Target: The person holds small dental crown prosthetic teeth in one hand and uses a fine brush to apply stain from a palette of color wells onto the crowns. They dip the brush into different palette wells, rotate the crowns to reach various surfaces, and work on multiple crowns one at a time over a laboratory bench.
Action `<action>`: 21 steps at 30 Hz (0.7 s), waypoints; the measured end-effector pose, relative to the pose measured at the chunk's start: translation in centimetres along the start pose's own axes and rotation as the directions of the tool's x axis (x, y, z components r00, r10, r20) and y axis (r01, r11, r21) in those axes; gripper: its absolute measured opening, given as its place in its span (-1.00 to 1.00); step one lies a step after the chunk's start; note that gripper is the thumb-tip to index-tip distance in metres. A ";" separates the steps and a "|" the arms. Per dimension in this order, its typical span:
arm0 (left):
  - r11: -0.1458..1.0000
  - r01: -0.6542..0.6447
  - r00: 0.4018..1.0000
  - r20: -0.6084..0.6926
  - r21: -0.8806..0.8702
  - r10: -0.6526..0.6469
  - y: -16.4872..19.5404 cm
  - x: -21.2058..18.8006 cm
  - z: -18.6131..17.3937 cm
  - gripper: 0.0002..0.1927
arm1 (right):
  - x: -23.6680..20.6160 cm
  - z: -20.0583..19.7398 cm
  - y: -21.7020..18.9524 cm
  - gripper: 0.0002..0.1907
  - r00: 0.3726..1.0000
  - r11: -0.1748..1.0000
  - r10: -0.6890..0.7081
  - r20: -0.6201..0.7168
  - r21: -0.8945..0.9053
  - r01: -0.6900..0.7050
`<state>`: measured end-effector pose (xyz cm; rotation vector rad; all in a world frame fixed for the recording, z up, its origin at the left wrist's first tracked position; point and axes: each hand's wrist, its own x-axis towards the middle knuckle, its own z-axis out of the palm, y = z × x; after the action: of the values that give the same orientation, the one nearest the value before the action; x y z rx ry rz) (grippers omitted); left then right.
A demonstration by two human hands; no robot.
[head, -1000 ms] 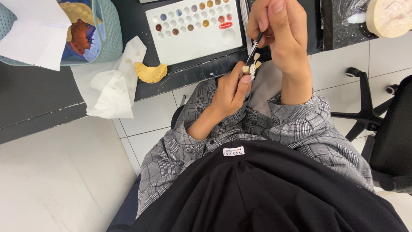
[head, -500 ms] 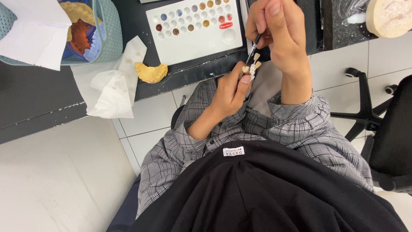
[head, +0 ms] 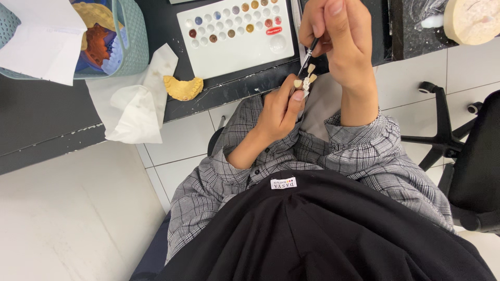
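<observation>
- Two hands met just below the white palette (head: 237, 49), over the desk's near edge.
- The left hand (head: 278, 112) rose from a bent, checked sleeve, fingers pinched around a small tooth piece (head: 306, 80) held at the fingertips, right of the palette's lower corner.
- The right hand (head: 338, 39) came down from above, wrist bent, fingers clenched on a thin brush (head: 307, 54) whose tip touched the tooth piece.
- Left of the palette lay a yellow dental cast (head: 182, 87) beside crumpled tissue (head: 135, 109) and a teal basket (head: 130, 41).
</observation>
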<state>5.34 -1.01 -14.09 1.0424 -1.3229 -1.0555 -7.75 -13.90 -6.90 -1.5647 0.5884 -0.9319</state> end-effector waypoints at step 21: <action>1.000 0.009 1.000 -0.004 -0.021 -0.009 0.0 -0.1 0.2 -0.77 | 0.1 0.0 -0.1 -0.48 1.000 1.000 -0.031 0.003 0.005 0.031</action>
<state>5.19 -0.96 -14.13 1.0350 -1.3019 -1.0714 -7.70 -13.91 -6.77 -1.5743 0.5605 -0.9532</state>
